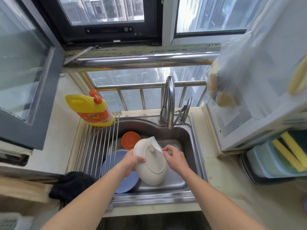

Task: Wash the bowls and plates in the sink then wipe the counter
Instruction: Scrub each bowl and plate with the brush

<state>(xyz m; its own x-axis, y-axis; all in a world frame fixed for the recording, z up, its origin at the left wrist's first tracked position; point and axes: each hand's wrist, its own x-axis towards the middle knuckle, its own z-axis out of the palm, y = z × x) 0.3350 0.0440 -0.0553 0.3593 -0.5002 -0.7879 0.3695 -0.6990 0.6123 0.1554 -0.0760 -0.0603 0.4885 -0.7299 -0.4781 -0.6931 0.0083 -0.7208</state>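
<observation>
Over the steel sink (189, 135) I hold a white plate (153, 170) tilted, its underside facing me. My left hand (131, 161) grips its left rim. My right hand (174, 156) holds a white dish brush (155, 143) whose bristles touch the plate's upper back. Below lie a blue plate (123, 178) at the sink's left and an orange bowl (130, 140) behind it.
A roll-up steel rack (96, 146) covers the sink's left side, with a yellow detergent bottle (91, 110) at its far end. A black cloth (71, 185) lies at the front left. The faucet (168, 102) arches over the back. Sponges in a tub (285, 153) stand right.
</observation>
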